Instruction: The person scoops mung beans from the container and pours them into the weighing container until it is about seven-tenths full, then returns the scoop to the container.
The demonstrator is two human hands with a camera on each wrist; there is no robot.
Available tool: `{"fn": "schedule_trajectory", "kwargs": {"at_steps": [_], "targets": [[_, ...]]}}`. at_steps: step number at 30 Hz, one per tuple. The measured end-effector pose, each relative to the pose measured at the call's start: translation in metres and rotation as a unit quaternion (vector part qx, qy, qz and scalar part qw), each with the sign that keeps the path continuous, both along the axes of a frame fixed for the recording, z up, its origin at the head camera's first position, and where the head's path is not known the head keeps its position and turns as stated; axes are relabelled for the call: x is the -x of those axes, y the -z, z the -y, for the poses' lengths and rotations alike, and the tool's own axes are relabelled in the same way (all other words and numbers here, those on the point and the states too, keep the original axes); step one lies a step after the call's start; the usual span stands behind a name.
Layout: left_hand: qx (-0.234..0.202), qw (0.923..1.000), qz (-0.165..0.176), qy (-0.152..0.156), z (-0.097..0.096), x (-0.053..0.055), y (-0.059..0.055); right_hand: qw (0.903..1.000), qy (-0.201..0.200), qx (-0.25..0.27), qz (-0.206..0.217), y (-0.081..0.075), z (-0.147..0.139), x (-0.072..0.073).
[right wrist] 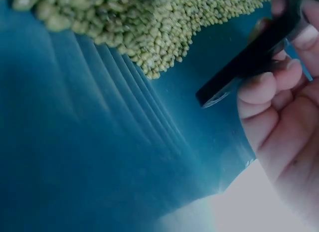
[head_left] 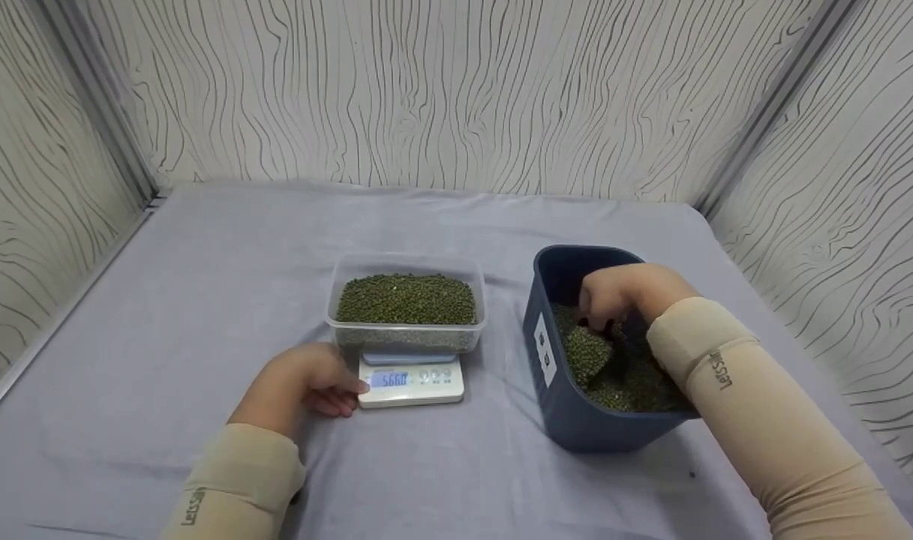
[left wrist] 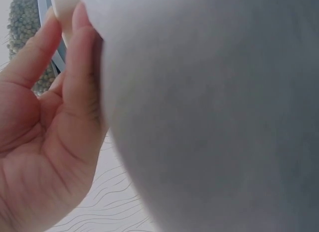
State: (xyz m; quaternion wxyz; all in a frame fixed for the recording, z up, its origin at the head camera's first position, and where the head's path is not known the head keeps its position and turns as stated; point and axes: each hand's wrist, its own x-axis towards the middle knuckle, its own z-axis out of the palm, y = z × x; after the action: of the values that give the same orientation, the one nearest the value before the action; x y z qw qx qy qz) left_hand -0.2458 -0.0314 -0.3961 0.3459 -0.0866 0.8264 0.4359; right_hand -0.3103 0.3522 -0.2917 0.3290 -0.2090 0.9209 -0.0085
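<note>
My left hand (head_left: 322, 379) pinches the left edge of a white kitchen scale (head_left: 411, 391) between thumb and fingers; its lit display seems to read 566.0. On the scale stands a clear plastic box (head_left: 403, 339) holding green mung beans (head_left: 405, 298). My right hand (head_left: 614, 292) is inside a dark blue bin (head_left: 599, 435), gripping a scoop by its black handle (right wrist: 244, 62). Mung beans (head_left: 588, 354) show just below that hand in the bin. The scoop's bowl cannot be clearly made out. In the left wrist view, the thumb and fingers (left wrist: 75, 67) meet at the scale's edge.
A pale grey-lilac cloth (head_left: 163, 300) covers the table. Wood-grain panels (head_left: 426, 97) stand at the back and both sides. The bin carries a white label (head_left: 545, 349) on its left side. A small dark speck (head_left: 692, 474) lies on the cloth at the front right.
</note>
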Motion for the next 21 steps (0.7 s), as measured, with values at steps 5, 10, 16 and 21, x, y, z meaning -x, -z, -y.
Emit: {"fn": "schedule_trajectory", "kwargs": {"at_steps": [5,10,16,21], "targets": [[0.002,1.0,0.002,0.003,0.0,0.0,0.0,0.9995,0.022,0.014,0.016,-0.009,-0.006,0.001],[-0.002,1.0,0.001,0.004,0.0,0.001,0.001,0.9968,0.051,0.04,0.047,-0.018,-0.01,0.0],[-0.006,1.0,0.002,0.004,0.0,0.001,0.0,0.9942,0.073,0.053,0.059,-0.027,-0.013,-0.004],[-0.009,0.9999,0.001,0.005,0.001,0.0,0.0,0.9928,0.082,0.057,0.066,-0.034,-0.015,-0.005]]}}
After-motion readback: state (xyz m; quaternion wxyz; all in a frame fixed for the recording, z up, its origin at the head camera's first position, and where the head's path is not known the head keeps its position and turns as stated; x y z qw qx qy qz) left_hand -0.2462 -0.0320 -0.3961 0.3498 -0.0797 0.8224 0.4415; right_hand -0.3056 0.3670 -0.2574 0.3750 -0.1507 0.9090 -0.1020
